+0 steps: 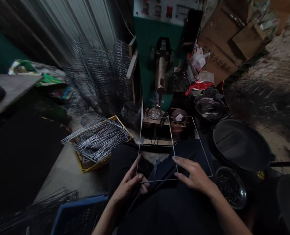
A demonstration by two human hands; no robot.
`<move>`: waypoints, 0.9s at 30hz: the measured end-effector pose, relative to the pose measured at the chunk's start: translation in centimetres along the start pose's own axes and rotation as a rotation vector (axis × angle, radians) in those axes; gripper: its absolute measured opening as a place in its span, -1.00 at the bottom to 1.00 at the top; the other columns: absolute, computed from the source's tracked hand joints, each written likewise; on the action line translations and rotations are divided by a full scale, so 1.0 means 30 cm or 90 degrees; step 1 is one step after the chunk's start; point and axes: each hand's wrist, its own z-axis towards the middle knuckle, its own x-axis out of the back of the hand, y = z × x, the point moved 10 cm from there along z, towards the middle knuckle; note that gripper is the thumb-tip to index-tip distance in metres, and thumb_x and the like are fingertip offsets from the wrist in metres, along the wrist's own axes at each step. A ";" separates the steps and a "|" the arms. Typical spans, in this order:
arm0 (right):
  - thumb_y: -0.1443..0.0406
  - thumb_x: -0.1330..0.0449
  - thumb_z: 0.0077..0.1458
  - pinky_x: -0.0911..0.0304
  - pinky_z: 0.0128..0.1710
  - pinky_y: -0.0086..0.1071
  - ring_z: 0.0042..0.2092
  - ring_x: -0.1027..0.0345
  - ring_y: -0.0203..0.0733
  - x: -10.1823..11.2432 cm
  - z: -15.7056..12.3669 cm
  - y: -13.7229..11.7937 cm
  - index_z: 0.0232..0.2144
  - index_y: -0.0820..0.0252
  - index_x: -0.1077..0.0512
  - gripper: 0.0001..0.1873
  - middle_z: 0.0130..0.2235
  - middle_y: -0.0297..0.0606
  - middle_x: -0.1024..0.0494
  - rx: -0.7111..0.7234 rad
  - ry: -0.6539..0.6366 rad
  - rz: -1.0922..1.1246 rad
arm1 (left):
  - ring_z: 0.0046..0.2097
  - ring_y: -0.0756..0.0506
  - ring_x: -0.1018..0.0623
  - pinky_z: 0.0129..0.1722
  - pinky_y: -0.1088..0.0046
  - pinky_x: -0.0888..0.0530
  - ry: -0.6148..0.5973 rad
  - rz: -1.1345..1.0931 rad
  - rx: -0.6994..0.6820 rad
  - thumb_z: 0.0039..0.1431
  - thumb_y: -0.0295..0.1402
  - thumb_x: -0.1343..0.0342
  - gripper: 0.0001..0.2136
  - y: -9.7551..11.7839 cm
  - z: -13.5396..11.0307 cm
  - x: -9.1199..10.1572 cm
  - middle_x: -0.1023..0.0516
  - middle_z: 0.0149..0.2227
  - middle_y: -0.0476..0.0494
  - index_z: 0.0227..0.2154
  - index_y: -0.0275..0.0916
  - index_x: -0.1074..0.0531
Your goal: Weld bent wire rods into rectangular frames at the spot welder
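Note:
A thin wire frame [170,130] of rectangular outline lies across my lap, reaching toward the green machine [157,55]. My left hand [129,186] pinches the frame's near left corner, thumb and fingers closed on the wire. My right hand [193,174] rests on the near edge of the frame with fingers spread over the wire, touching a middle rod. Both hands sit over my dark trousers.
A yellow crate [86,161] with several wire frames stands at left, stacked wire racks [98,75] behind it. A blue crate [86,200] lies near left. Dark pans [240,143] and a small bowl of parts [231,186] sit at right. Cardboard boxes [223,49] stand behind.

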 end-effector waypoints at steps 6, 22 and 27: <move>0.19 -0.18 0.19 -0.24 0.18 -0.17 0.22 -0.23 -0.10 -0.031 0.016 -0.023 0.24 0.13 -0.23 -0.41 0.19 -0.14 -0.37 0.023 -0.005 0.032 | -0.49 -0.14 -0.58 -0.53 0.44 -0.45 -0.006 -0.021 -0.011 0.28 -0.36 -0.03 -0.18 -0.002 0.013 -0.012 -0.61 -0.42 -0.26 0.35 -0.12 0.49; 0.22 -0.20 0.18 -0.23 0.20 -0.18 0.24 -0.20 -0.08 -0.086 0.061 -0.090 0.28 0.13 -0.16 -0.34 0.21 -0.13 -0.35 0.110 0.011 0.046 | -0.46 -0.15 -0.59 -0.48 0.40 -0.45 0.003 -0.004 0.001 0.25 -0.29 -0.09 -0.13 -0.002 0.021 -0.028 -0.59 -0.41 -0.23 0.34 -0.12 0.50; 0.20 -0.18 0.20 -0.23 0.19 -0.18 0.24 -0.20 -0.09 -0.100 0.082 -0.099 0.29 0.14 -0.14 -0.35 0.21 -0.11 -0.35 0.117 0.013 0.044 | -0.43 -0.17 -0.60 -0.44 0.37 -0.47 -0.017 0.009 -0.014 0.27 -0.28 -0.07 -0.16 0.012 0.027 -0.062 -0.59 -0.42 -0.20 0.35 -0.09 0.46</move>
